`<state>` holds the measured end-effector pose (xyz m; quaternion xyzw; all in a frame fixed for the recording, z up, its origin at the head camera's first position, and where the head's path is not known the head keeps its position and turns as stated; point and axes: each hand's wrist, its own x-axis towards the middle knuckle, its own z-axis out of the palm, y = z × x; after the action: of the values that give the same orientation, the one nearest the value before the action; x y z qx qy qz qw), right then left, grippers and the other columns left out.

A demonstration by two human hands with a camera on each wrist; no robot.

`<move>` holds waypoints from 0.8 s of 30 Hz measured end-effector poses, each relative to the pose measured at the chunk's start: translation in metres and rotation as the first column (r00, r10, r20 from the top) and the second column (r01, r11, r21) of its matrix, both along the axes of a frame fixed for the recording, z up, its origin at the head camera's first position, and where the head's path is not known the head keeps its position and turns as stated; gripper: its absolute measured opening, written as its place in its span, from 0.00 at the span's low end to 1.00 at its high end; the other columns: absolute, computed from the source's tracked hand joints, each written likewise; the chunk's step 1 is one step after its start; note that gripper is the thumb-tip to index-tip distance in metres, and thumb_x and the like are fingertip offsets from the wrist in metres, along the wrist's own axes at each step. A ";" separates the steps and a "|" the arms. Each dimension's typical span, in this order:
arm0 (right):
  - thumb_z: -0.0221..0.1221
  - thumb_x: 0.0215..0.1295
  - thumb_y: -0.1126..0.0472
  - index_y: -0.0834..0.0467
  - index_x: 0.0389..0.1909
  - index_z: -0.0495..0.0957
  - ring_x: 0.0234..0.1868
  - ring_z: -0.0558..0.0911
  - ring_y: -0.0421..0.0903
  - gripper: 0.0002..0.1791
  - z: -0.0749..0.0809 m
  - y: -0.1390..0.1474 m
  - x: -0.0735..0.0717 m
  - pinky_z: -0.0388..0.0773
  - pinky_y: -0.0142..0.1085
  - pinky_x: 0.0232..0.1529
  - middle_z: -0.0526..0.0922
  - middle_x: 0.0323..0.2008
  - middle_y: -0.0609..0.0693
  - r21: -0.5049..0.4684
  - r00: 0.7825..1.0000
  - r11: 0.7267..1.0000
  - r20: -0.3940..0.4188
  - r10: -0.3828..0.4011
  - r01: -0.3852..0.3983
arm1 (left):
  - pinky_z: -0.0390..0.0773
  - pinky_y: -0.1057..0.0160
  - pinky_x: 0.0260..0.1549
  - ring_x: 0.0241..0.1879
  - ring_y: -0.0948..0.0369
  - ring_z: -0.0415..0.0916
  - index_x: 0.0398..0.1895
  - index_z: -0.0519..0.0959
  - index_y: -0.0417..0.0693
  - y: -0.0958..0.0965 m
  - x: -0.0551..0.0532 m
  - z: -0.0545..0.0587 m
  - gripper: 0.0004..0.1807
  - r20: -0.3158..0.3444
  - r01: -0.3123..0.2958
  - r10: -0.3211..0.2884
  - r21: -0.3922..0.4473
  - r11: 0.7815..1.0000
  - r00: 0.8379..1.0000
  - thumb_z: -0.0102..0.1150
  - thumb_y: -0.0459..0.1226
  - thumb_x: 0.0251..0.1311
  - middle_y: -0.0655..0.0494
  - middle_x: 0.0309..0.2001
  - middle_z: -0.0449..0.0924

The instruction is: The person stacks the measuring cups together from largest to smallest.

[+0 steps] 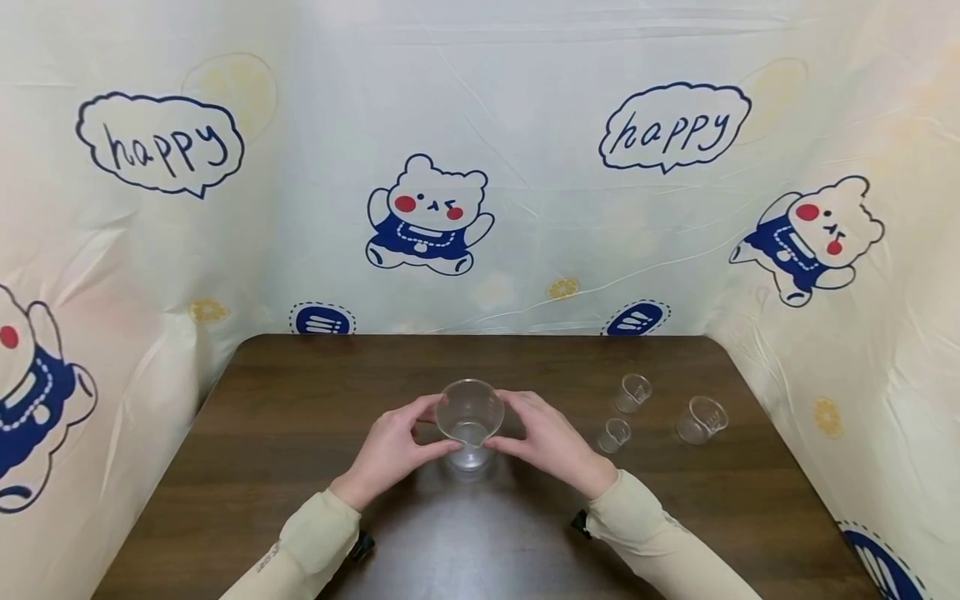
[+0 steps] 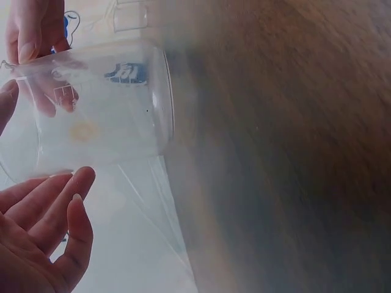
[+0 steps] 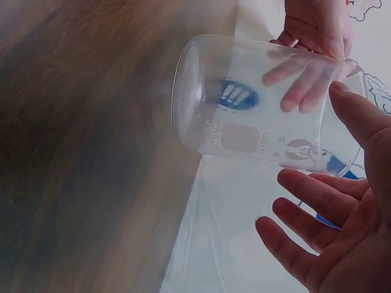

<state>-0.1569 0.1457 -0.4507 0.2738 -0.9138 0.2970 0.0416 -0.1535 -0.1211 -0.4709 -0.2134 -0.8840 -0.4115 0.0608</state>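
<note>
A large clear glass beaker [image 1: 470, 408] with a pouring spout is held upright between my two hands, near the middle of the table. My left hand [image 1: 393, 450] grips its upper left side, thumb at the near rim and fingers around the far side. From the right, my right hand [image 1: 551, 437] grips it the same way. White printed markings show on the beaker wall [image 3: 241, 137] in the right wrist view. Its base [image 2: 164, 97] is close over the tabletop in the left wrist view.
To the right on the dark wooden table [image 1: 262, 467] stand three smaller glass beakers: a small one [image 1: 633, 393], the smallest [image 1: 614, 435] and a medium one [image 1: 702, 420]. A printed cloth [image 1: 540, 208] with cartoon bears hangs behind the table and along both sides.
</note>
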 end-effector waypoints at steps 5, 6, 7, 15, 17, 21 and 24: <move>0.75 0.61 0.47 0.56 0.67 0.77 0.65 0.78 0.50 0.36 -0.001 0.007 0.002 0.75 0.49 0.65 0.83 0.62 0.51 -0.007 1.000 1.000 -0.006 -0.014 0.014 | 0.78 0.62 0.36 0.43 0.54 0.86 0.63 0.80 0.49 0.007 -0.001 -0.002 0.37 -0.005 0.012 -0.012 0.008 1.000 1.000 0.82 0.50 0.50 0.54 0.45 0.89; 0.75 0.61 0.47 0.56 0.67 0.77 0.65 0.78 0.50 0.36 -0.001 0.008 0.002 0.75 0.49 0.65 0.83 0.62 0.51 -0.009 1.000 1.000 -0.005 -0.016 0.016 | 0.78 0.62 0.36 0.43 0.54 0.86 0.63 0.80 0.49 0.008 -0.002 -0.003 0.36 -0.009 0.016 -0.016 0.011 1.000 1.000 0.82 0.50 0.50 0.54 0.45 0.89; 0.75 0.61 0.47 0.56 0.67 0.77 0.65 0.78 0.50 0.36 -0.001 0.009 0.003 0.75 0.48 0.65 0.83 0.62 0.50 -0.010 1.000 1.000 -0.004 -0.020 0.020 | 0.78 0.63 0.36 0.43 0.54 0.86 0.63 0.80 0.49 0.009 -0.002 -0.003 0.36 -0.010 0.018 -0.018 0.013 1.000 1.000 0.82 0.50 0.50 0.54 0.45 0.89; 0.74 0.61 0.47 0.56 0.67 0.76 0.65 0.78 0.51 0.36 -0.003 0.017 0.005 0.76 0.50 0.64 0.82 0.62 0.52 -0.013 1.000 1.000 -0.007 -0.022 0.022 | 0.78 0.63 0.35 0.44 0.53 0.86 0.64 0.80 0.51 0.017 -0.003 -0.007 0.36 -0.002 0.025 -0.025 0.018 1.000 1.000 0.82 0.50 0.51 0.54 0.45 0.89; 0.75 0.61 0.47 0.57 0.67 0.76 0.65 0.78 0.51 0.36 -0.003 0.019 0.005 0.76 0.50 0.64 0.82 0.62 0.52 -0.012 1.000 1.000 -0.004 -0.026 0.026 | 0.79 0.62 0.36 0.44 0.53 0.86 0.64 0.80 0.50 0.019 -0.003 -0.007 0.37 0.009 0.026 -0.026 0.018 1.000 1.000 0.81 0.51 0.51 0.54 0.45 0.88; 0.75 0.61 0.47 0.57 0.67 0.76 0.66 0.78 0.52 0.36 -0.005 0.022 0.007 0.76 0.50 0.65 0.82 0.63 0.52 -0.006 0.999 0.999 0.005 -0.036 0.036 | 0.80 0.59 0.39 0.45 0.53 0.86 0.65 0.80 0.50 0.022 -0.002 -0.007 0.37 0.028 0.025 -0.026 0.017 1.000 0.999 0.81 0.51 0.51 0.55 0.46 0.88; 0.75 0.61 0.47 0.57 0.67 0.76 0.66 0.78 0.51 0.36 -0.006 0.024 0.008 0.76 0.50 0.65 0.82 0.63 0.51 -0.005 0.999 0.999 0.013 -0.044 0.044 | 0.80 0.59 0.39 0.45 0.54 0.86 0.65 0.80 0.52 0.024 -0.002 -0.008 0.37 0.034 0.025 -0.025 0.018 1.000 0.999 0.82 0.51 0.51 0.57 0.45 0.88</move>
<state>-0.1487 0.1692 -0.4565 0.2517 -0.9191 0.3001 0.0427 -0.1550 -0.0974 -0.4793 -0.2169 -0.8785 -0.4236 0.0426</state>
